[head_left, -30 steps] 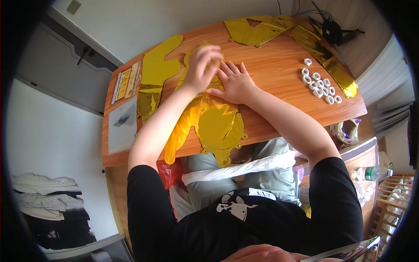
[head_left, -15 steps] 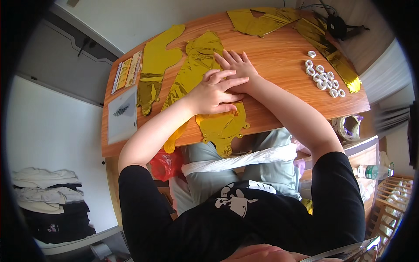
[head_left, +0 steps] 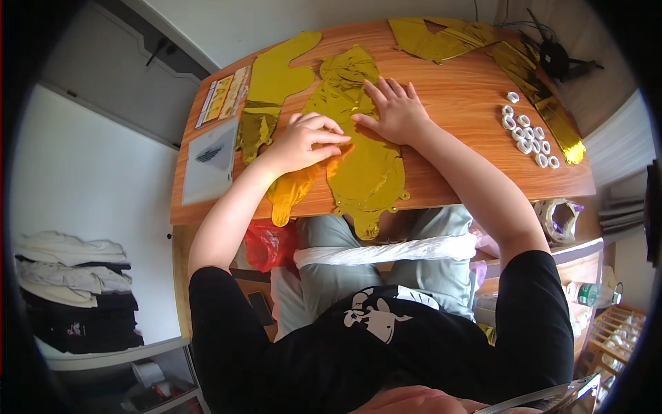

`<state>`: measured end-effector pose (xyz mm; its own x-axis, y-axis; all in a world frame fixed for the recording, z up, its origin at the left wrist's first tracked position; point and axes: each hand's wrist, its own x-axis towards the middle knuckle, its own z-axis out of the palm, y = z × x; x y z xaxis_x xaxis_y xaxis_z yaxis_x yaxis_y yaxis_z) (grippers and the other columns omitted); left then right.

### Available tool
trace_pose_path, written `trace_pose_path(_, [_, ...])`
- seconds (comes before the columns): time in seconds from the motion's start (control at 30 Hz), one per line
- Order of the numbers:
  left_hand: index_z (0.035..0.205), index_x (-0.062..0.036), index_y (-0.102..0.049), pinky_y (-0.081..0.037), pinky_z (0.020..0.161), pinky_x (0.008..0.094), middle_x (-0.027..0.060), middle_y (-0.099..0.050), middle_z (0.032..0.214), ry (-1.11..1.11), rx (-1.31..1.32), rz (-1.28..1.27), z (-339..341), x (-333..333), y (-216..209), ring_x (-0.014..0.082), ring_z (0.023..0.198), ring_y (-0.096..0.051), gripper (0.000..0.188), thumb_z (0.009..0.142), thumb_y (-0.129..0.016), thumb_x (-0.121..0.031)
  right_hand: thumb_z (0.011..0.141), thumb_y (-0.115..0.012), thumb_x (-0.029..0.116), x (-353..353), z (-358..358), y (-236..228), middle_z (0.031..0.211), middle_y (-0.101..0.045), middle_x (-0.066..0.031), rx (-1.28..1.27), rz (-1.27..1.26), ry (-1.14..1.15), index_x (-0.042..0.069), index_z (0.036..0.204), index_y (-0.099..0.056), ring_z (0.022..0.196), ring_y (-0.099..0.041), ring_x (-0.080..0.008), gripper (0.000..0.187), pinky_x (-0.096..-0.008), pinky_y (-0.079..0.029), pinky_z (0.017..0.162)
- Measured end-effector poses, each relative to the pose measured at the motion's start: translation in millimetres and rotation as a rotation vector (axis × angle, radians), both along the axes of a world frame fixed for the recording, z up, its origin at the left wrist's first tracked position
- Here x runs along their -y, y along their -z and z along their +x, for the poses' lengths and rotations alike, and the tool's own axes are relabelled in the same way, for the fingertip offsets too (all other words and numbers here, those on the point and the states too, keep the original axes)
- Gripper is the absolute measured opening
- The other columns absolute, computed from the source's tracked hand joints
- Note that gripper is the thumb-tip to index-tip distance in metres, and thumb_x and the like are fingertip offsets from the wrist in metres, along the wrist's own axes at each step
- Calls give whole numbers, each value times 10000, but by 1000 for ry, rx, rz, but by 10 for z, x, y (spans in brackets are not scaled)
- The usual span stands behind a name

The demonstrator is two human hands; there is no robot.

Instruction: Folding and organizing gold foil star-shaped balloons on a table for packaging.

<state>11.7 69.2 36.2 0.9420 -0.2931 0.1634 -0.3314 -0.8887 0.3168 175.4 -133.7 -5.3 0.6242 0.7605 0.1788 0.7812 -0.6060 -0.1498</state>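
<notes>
A flat, uninflated gold foil balloon (head_left: 365,172) lies in front of me, its scalloped lower end hanging over the table's near edge. My right hand (head_left: 401,116) lies flat on its right side and the wood, fingers spread. Over its left side hovers or rests my left hand (head_left: 303,143), fingers loosely bent and apart, with nothing visible in them. Under the left wrist, a shinier orange-gold foil strip (head_left: 288,193) reaches the near edge. Another flat gold foil balloon (head_left: 279,79) lies to the left.
More gold foil shapes lie at the far side (head_left: 448,43) and along the right (head_left: 534,90). Several small white rolls (head_left: 525,138) sit on the right of the wooden table (head_left: 455,90). A clear plastic sleeve (head_left: 209,162) and a printed card (head_left: 222,98) lie at left.
My hands have come apart: the left has slid off the back of the right and moved left. The view has shifted slightly.
</notes>
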Motion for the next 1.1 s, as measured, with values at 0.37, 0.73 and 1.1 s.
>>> trace_pose_path(0.37, [1076, -244, -830, -372, 1062, 370, -45, -671, 1173, 70, 99, 6, -6, -24, 100, 146, 1152, -603, 238, 841, -802, -265, 938, -394, 802, 2, 31, 66, 1661, -297, -185, 27, 26, 2, 161, 1630, -267, 1540, -270, -344, 952, -567, -178, 1250])
trace_pose_path(0.73, [1350, -18, -601, -497, 1058, 339, 87, -663, 1360, 123, -256, -809, 47, -86, 121, 196, 1277, -612, 410, 948, -605, 59, 955, -342, 802, -23, -6, 35, 1659, -301, -186, 38, 1, -5, 151, 1634, -251, 1544, -262, -349, 946, -570, -176, 1251])
trace_pose_path(1.1, [1041, -167, -792, -508, 1001, 381, -11, -727, 1146, 272, -33, 66, -93, 63, -176, 214, 1092, -655, 282, 792, -685, -91, 934, -290, 844, -16, 14, 28, 1682, -258, -170, 5, -37, 4, 163, 1649, -216, 1566, -213, -326, 990, -557, -144, 1263])
